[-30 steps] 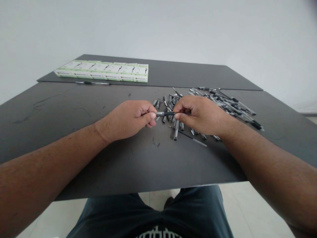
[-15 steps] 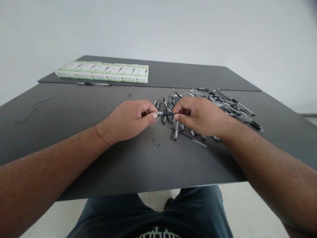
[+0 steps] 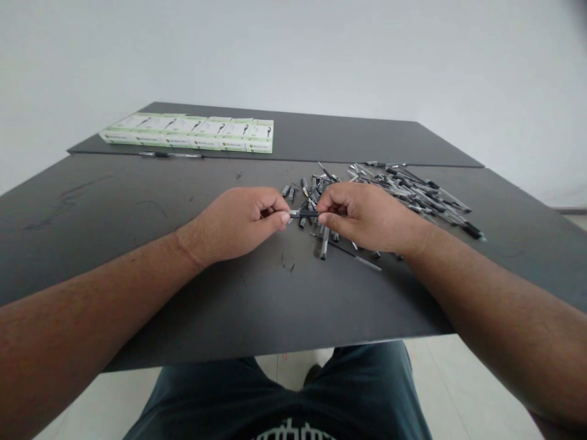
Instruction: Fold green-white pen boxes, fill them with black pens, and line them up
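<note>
Between my two hands a pen (image 3: pixel 305 214) with a clear barrel and a black grip lies level, just above the table. My left hand (image 3: pixel 250 220) pinches its left end between thumb and forefinger. At the black end, the thumb and forefinger of my right hand (image 3: pixel 362 214) close on it; the tip inside those fingers is hidden. Behind and below the pen are loose pen caps (image 3: pixel 324 243), partly covered by my right hand. A thin refill (image 3: pixel 353 256) lies slantwise in front of them.
To the right spreads a heap of pens (image 3: pixel 435 198). A row of white and green boxes (image 3: pixel 220 134) stands at the back left, with a single pen (image 3: pixel 172 155) in front. The dark table (image 3: pixel 229 305) has a seam across it and ends near my legs.
Both hands keep their pinch on the pen. My right hand has shifted very slightly left, and less of the pen shows between the hands.
</note>
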Demonstrator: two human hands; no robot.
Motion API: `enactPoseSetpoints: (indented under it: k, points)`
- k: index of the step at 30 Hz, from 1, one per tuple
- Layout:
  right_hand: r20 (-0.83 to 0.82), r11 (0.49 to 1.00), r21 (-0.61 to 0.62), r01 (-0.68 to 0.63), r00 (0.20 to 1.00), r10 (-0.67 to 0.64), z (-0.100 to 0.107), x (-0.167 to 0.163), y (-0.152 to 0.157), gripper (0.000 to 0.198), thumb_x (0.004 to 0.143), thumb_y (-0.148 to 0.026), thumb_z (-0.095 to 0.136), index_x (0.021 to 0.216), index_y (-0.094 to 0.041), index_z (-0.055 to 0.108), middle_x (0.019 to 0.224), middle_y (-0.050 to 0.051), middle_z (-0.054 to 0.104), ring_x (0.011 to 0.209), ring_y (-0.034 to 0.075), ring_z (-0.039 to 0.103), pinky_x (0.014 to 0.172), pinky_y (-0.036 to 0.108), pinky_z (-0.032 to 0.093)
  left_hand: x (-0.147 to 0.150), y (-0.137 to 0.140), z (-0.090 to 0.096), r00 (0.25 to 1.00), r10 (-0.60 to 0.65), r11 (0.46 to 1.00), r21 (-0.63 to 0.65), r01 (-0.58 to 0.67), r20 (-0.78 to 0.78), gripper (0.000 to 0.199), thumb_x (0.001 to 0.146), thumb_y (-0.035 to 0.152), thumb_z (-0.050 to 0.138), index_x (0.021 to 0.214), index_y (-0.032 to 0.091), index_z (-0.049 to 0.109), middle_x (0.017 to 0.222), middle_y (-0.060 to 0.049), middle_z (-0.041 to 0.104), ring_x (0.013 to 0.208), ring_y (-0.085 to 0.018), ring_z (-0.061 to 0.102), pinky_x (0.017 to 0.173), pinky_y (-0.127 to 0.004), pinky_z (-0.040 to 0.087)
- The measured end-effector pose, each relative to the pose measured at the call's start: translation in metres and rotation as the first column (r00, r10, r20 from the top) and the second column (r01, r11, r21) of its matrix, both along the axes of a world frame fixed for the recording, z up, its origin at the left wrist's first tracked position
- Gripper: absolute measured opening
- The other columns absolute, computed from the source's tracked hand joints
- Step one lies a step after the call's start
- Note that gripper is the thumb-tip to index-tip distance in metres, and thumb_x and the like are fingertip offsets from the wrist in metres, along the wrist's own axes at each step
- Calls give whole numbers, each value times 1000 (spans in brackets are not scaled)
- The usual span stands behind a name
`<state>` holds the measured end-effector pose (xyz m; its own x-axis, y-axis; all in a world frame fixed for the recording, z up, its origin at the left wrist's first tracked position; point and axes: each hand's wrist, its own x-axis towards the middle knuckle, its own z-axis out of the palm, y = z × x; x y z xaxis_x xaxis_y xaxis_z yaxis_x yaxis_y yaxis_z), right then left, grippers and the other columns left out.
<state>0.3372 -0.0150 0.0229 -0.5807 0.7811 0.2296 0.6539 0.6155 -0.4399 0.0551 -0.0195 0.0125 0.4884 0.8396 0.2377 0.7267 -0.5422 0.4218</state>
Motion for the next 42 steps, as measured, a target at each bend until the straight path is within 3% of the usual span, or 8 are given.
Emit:
enactPoseSetpoints:
  k: [4, 8, 11, 18, 26, 35, 42]
  points:
    - [2, 999, -40, 31, 1000, -30, 0, -2, -1, 10, 101, -25, 71, 103, -21, 80, 87, 2, 79, 76, 19, 68, 73, 32, 44, 1, -1, -2, 1000, 2, 1000, 11, -2, 21, 35, 101, 46, 62, 113, 24, 87, 96, -4, 87, 85, -23, 77, 78, -33, 50]
    - [3, 999, -46, 13, 1000, -13, 5, -1, -3, 18, 104, -29, 69, 109, -21, 85, 85, 2, 80, 74, 18, 67, 72, 31, 44, 3, -5, 0, 996, -77, 997, 13, 76, 39, 43, 102, 41, 65, 135, 22, 85, 119, -7, 90, 100, -24, 83, 93, -34, 59]
    - [6, 999, -30, -28, 1000, 28, 6, 0, -4, 21, 105, -32, 69, 111, -21, 86, 86, 2, 81, 73, 17, 67, 72, 31, 44, 4, -7, 2, 994, -107, 993, 48, 106, 22, 42, 104, 38, 63, 136, 23, 86, 126, -8, 90, 111, -26, 84, 104, -35, 60]
    - [-29, 997, -73, -9, 1000, 7, 5, 3, -3, 20, 104, -31, 71, 115, -22, 85, 87, 1, 83, 74, 18, 71, 72, 30, 46, -1, -5, 0, 998, -64, 992, 114, 62, 12, 40, 108, 42, 59, 128, 26, 89, 121, -7, 91, 110, -27, 84, 100, -35, 61]
    - [11, 1000, 19, 25, 1000, -25, 7, 6, -1, 23, 106, -32, 68, 113, -22, 86, 93, 4, 85, 80, 20, 72, 74, 32, 45, 0, -3, 0, 999, -50, 993, 104, 52, -17, 44, 108, 43, 57, 129, 24, 90, 119, -7, 91, 108, -27, 83, 97, -35, 60]
    - [39, 999, -48, -24, 999, 25, 11, 6, 0, 27, 110, -32, 61, 115, -21, 85, 94, 4, 86, 82, 21, 74, 76, 31, 47, 0, -4, 1, 999, -49, 996, 78, 47, 24, 44, 103, 40, 63, 136, 24, 87, 121, -7, 91, 105, -25, 83, 99, -34, 62]
    - [34, 998, -60, 20, 999, -18, 10, 4, -4, 23, 105, -32, 69, 119, -21, 84, 88, 2, 84, 74, 19, 71, 72, 31, 46, -2, -3, 1, 1000, 1, 998, 70, 0, -21, 42, 105, 44, 61, 130, 26, 89, 120, -7, 91, 108, -28, 83, 97, -37, 60]
